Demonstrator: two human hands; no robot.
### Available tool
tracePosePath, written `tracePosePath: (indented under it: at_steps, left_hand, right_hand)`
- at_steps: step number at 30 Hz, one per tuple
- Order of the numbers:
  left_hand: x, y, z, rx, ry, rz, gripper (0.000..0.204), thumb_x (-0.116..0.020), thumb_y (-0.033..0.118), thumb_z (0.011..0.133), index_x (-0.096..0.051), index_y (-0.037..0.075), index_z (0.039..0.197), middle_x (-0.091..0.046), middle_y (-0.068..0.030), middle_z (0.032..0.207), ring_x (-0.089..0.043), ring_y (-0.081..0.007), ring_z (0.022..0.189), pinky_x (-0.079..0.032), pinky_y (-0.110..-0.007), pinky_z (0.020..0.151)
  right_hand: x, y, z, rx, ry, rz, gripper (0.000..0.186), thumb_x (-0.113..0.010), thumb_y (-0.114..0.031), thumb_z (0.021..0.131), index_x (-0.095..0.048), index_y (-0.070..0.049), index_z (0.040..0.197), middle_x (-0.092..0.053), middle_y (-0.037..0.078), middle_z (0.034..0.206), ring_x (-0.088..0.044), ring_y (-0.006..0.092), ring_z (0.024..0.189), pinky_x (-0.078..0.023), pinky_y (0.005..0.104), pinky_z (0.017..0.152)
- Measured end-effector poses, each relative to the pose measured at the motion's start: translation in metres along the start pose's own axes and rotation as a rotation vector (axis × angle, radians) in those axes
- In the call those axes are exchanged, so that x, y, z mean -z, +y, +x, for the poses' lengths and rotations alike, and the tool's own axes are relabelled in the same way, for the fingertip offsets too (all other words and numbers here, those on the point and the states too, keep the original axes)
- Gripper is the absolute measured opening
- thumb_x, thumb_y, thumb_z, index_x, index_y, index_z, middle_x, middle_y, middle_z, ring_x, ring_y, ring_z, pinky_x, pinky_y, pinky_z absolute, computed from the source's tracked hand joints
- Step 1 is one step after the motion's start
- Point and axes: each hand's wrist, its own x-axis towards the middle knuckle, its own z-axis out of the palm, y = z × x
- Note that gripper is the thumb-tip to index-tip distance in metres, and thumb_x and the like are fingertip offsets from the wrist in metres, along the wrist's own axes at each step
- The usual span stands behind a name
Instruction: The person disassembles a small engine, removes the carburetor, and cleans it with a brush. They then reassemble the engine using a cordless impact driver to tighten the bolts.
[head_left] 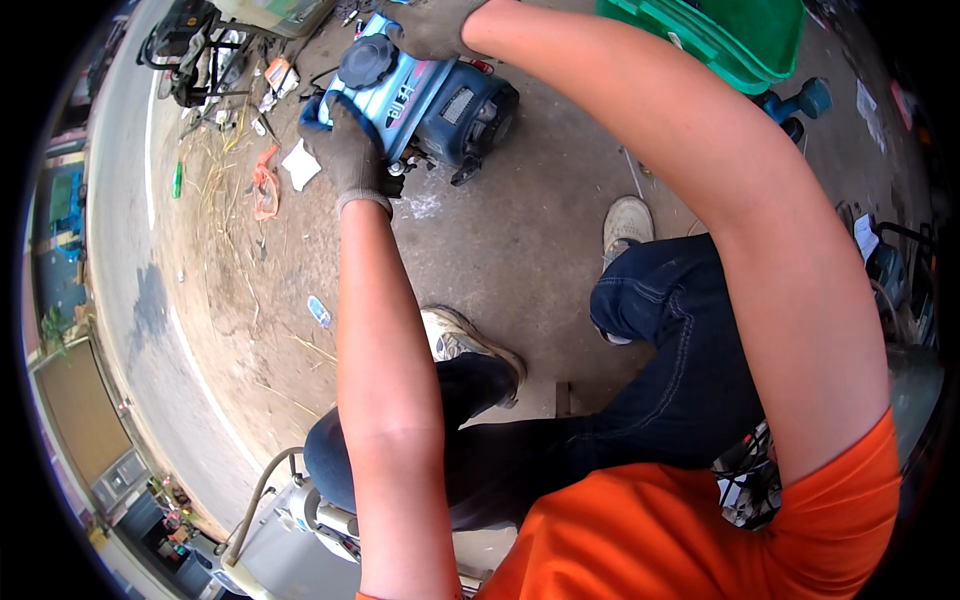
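A light and dark blue motor unit (465,110) with a large black cap (368,62) lies at the top centre on the dirty concrete. Both my hands wear grey-brown gloves. My left hand (350,150) is closed on the near left end of the blue unit, below the cap, its fingertips partly out of sight. My right hand (435,28) reaches across to the far side of the unit, beside the cap, with fingers bent onto it.
A green plastic tub (755,40) and blue dumbbell-shaped object (800,103) stand upper right. A black metal frame (190,55) lies upper left, near scattered litter (265,180). A road (140,330) runs left. Metal machinery (265,530) is beside my legs, cluttered items (885,265) right.
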Motion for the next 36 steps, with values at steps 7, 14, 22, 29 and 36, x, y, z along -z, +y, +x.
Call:
tracePosePath:
  at_steps: [7, 14, 22, 29, 36]
  left_hand:
    - [-0.004, 0.015, -0.012, 0.092, 0.007, 0.017, 0.050, -0.062, 0.031, 0.097, -0.050, -0.005, 0.130, -0.056, -0.0265, 0.130, -0.053, -0.0382, 0.122, -0.039, -0.044, 0.106]
    - [-0.001, 0.000, -0.005, 0.053, -0.006, -0.056, 0.052, -0.063, 0.029, 0.096, -0.047, -0.004, 0.133, -0.051, -0.0281, 0.134, -0.050, -0.0393, 0.125, -0.038, -0.045, 0.107]
    - [-0.008, 0.014, -0.011, 0.117, 0.000, -0.034, 0.053, -0.062, 0.029, 0.096, -0.044, -0.003, 0.135, -0.048, -0.0301, 0.135, -0.047, -0.0414, 0.127, -0.038, -0.046, 0.108]
    - [-0.005, 0.003, -0.002, 0.081, -0.015, -0.035, 0.056, -0.062, 0.031, 0.096, -0.044, -0.003, 0.136, -0.047, -0.0309, 0.136, -0.047, -0.0427, 0.127, -0.037, -0.047, 0.109]
    - [-0.004, 0.000, 0.002, 0.021, -0.078, 0.013, 0.060, -0.062, 0.034, 0.096, -0.042, -0.002, 0.139, -0.046, -0.0319, 0.136, -0.047, -0.0448, 0.127, -0.038, -0.047, 0.108]
  right_hand:
    - [-0.012, 0.010, 0.009, 0.047, 0.004, -0.080, 0.052, -0.039, -0.029, 0.099, -0.049, -0.003, 0.142, -0.059, 0.020, 0.136, -0.059, 0.0316, 0.125, -0.045, 0.0431, 0.106]
    - [-0.016, 0.004, 0.000, 0.023, 0.069, -0.050, 0.053, -0.036, -0.037, 0.102, -0.049, -0.003, 0.141, -0.053, 0.022, 0.143, -0.056, 0.0325, 0.128, -0.042, 0.0440, 0.108]
    - [0.004, 0.003, -0.007, -0.025, -0.032, -0.038, 0.053, -0.041, -0.037, 0.100, -0.049, -0.003, 0.140, -0.047, 0.022, 0.148, -0.050, 0.0310, 0.134, -0.039, 0.0420, 0.112]
    - [0.007, -0.005, -0.005, 0.064, -0.093, -0.205, 0.051, -0.048, -0.030, 0.095, -0.051, -0.003, 0.139, -0.057, 0.021, 0.139, -0.060, 0.0345, 0.122, -0.047, 0.0433, 0.103]
    - [-0.024, -0.024, 0.016, 0.049, 0.291, -0.066, 0.062, -0.044, -0.054, 0.097, -0.041, -0.024, 0.151, -0.054, 0.019, 0.142, -0.052, 0.0387, 0.130, -0.040, 0.0484, 0.109]
